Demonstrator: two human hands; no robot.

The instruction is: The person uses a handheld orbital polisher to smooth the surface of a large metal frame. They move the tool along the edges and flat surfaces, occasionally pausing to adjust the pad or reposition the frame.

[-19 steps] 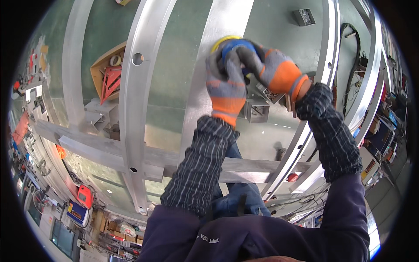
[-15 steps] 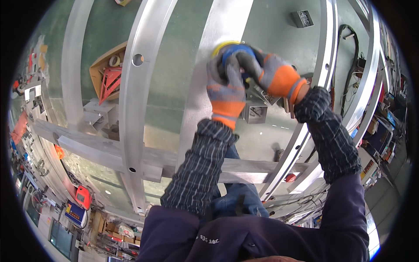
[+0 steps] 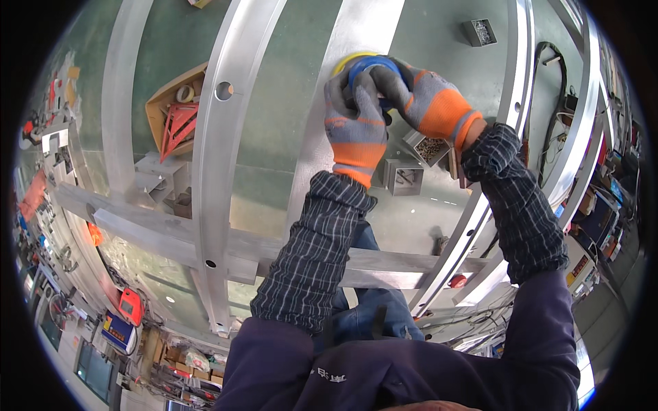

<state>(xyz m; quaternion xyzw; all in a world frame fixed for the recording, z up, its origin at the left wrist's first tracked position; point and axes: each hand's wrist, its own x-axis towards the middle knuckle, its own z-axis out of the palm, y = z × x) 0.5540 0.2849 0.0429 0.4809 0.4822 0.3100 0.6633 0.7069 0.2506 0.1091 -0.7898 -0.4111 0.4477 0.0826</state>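
Note:
Both my hands, in grey and orange gloves, are wrapped round a palm sander [image 3: 375,64]. Its top is blue, and a yellow rim shows on the far left side. The sander lies against the broad face of a bright metal bar [image 3: 363,26] that runs away from me. My left hand [image 3: 354,113] grips it from the near left, and my right hand [image 3: 430,103] closes on it from the right. Fingers cover much of its body, and its underside is hidden.
Parallel metal beams [image 3: 223,151] flank the bar, joined by a crossbeam [image 3: 370,267] near me. Below are a cardboard box [image 3: 156,109] with a red triangular square [image 3: 179,127], small metal boxes of fasteners [image 3: 404,177], and a black hose [image 3: 563,82] at the right.
My hands and the sander have shifted slightly away from me along the bar. The grip stays the same, and the whole view has moved a little.

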